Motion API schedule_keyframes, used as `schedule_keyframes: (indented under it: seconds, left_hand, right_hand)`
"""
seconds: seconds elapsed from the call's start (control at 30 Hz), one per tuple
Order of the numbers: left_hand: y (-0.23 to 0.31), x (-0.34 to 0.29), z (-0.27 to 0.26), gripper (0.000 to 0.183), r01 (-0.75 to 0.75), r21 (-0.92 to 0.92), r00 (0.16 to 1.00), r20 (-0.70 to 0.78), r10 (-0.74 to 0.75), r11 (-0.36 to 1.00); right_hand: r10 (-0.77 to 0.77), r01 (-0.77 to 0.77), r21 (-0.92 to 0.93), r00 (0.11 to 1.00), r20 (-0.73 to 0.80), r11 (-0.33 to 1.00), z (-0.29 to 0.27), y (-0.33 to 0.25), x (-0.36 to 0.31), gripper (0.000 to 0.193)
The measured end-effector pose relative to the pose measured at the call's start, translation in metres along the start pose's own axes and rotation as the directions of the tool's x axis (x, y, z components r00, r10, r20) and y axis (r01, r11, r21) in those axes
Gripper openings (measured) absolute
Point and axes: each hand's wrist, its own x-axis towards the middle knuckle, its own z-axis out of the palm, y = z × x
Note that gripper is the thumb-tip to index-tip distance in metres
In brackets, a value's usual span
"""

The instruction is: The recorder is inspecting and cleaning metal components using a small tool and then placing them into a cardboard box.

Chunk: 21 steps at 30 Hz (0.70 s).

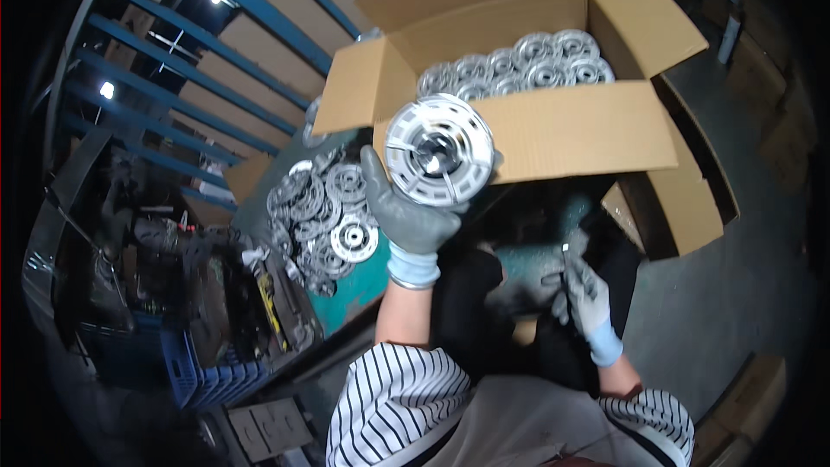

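Note:
My left hand (408,223), in a grey-coated glove, grips a round silver metal wheel-like casting (439,152) by its lower left edge. The casting is raised in front of the big cardboard box, its slotted ring and hollow hub facing up. My right hand (588,298), gloved too, is lower and to the right, above my lap. Its fingers are closed around a small slim thing with a bright tip (565,248), too small to name. Left of my left hand, a heap of similar metal castings (313,207) lies on a green tabletop (353,298).
The open cardboard box (579,130) holds several rows of like castings (519,60); its flaps stick outward. Another open carton (683,207) stands at its right. Blue railings (181,52) run along the left, above a blue plastic crate (212,380) and dark machinery (216,294).

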Motion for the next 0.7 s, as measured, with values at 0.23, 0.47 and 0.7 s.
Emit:
schedule_keyframes:
  seconds: [0.23,0.47,0.7]
  left_hand:
    - [-0.039,-0.077,-0.035,0.070,0.117,-0.156,0.963,-0.223,-0.151,0.981]
    - [-0.063,-0.094,-0.047,0.060,-0.018,-0.095,0.982,-0.188,0.000,0.995]
    - [-0.064,-0.112,-0.051,0.061,-0.123,0.027,0.990,-0.062,0.125,0.992]
  right_hand:
    - [-0.117,0.120,-0.056,0.991,0.058,0.991,0.062,-0.040,0.014,0.044]
    - [0.029,-0.029,0.000,0.998,-0.050,1.000,0.080,-0.025,0.016,0.036]
    - [-0.045,0.042,-0.027,0.992,-0.114,0.999,0.088,-0.021,0.006,0.038]
